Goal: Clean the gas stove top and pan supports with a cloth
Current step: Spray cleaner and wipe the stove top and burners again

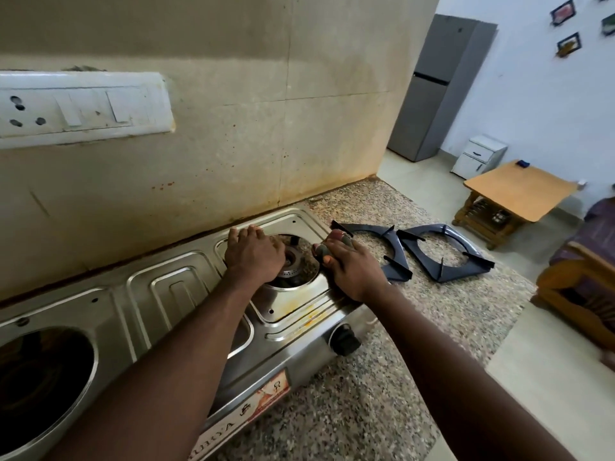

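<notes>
A stainless steel gas stove [166, 287] stands on a speckled granite counter against the wall. Its right burner [294, 261] is bare, with yellowish stains on the steel in front of it. My left hand [254, 254] lies palm down on the stove top just left of that burner and holds nothing. My right hand [352, 271] presses a small grey and red cloth [322, 250] onto the stove's right edge beside the burner; the hand hides most of the cloth. Two dark pan supports [396, 271] [449, 274] lie flat on the counter to the right of the stove.
The left burner well [43, 371] is at the lower left. A black knob [344, 341] sticks out of the stove's front. A white switchboard [83, 108] hangs on the stained wall. The counter [382, 377] ends on the right; beyond it stand a wooden table [519, 191] and a fridge [432, 88].
</notes>
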